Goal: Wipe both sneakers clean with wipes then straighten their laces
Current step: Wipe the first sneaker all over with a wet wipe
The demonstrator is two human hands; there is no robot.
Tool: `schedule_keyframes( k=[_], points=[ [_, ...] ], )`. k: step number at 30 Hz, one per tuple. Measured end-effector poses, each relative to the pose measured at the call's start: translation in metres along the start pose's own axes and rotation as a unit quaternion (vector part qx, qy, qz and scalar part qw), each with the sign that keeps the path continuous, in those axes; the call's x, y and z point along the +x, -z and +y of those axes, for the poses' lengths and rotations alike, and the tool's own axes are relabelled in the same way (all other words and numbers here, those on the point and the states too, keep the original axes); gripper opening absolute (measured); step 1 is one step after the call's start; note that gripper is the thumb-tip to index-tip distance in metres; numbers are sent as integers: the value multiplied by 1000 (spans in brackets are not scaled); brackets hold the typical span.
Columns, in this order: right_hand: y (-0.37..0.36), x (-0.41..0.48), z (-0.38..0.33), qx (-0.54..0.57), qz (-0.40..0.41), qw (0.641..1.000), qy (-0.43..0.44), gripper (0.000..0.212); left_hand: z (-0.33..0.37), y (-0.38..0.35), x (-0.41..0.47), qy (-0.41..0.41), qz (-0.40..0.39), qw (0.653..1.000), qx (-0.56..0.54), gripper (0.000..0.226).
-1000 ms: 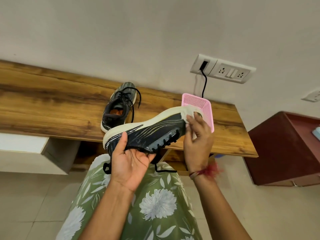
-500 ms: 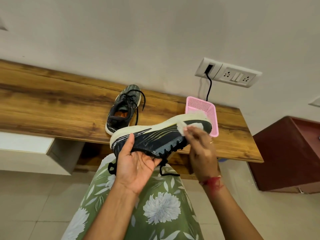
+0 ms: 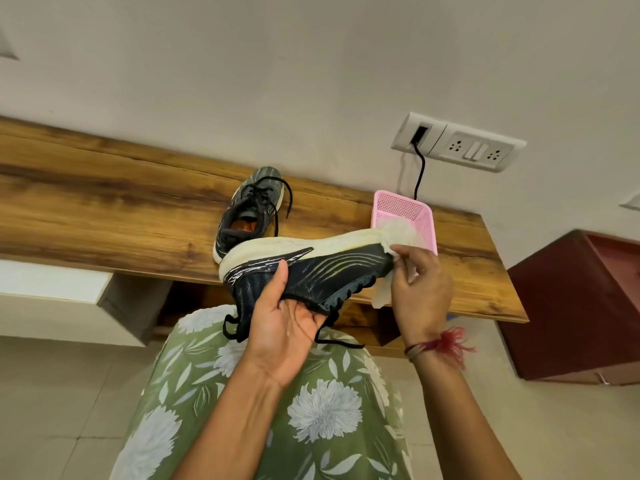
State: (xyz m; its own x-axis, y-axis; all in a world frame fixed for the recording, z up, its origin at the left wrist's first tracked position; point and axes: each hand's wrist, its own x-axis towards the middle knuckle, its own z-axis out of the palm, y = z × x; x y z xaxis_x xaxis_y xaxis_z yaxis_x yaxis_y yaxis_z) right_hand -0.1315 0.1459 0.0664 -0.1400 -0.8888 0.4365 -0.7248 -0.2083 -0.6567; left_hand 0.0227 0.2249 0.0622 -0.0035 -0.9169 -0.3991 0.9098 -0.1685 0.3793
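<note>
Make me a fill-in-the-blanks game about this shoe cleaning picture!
1. The right hand presses a white ____ against the toe of the sneaker that the left hand grips.
2. The mesh basket on the wooden desk is coloured ____.
3. The second sneaker, on the desk, has laces coloured ____.
Missing words: wipe; pink; black.

The wipe (image 3: 383, 292) has been slid off the side of the shoe (image 3: 332, 268) and pulled round the toe tip. It is now pinched there by the right hand (image 3: 422, 285), and a loose flap is left hanging just under the fingers (image 3: 403, 287). The shoe has been tipped flatter in the left hand (image 3: 287, 327).
</note>
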Motion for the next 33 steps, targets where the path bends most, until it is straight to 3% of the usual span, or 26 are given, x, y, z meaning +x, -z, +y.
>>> schedule_keyframes(
  k=[3, 7, 11, 14, 16, 21, 26, 31, 33],
  points=[
    [-8, -10, -6, -23, -29, 999, 3, 20, 4, 1, -1, -14, 8, 1000, 25, 53],
    [-14, -35, -35, -85, -113, 976, 166, 41, 9, 5, -1, -49, 15, 999, 15, 74],
    [-4, -38, -47, -82, -169, 937, 293, 34, 11, 7, 0, -64, 10, 998, 11, 86],
    [-6, -19, -35, -94, -138, 970, 174, 29, 7, 6, -1, -59, 1, 998, 31, 88],
    [-8, -23, -38, -82, -140, 976, 145, 30, 4, 5, -1, -59, -1, 998, 36, 88],
    [-5, -55, -52, -32, -208, 947, 241, 31, 3, 7, 0, -58, -12, 998, 36, 89],
    [-11, -38, -46, -54, -138, 976, 159, 34, 3, 8, 1, -64, -11, 995, 70, 94],
    [-8, -62, -60, -50, -184, 929, 316, 38, 2, 12, 2, -67, -34, 996, 52, 94],
    [-9, -50, -48, -71, -156, 944, 283, 38, -1, 11, 1, -68, -34, 995, 65, 96]
  ],
)
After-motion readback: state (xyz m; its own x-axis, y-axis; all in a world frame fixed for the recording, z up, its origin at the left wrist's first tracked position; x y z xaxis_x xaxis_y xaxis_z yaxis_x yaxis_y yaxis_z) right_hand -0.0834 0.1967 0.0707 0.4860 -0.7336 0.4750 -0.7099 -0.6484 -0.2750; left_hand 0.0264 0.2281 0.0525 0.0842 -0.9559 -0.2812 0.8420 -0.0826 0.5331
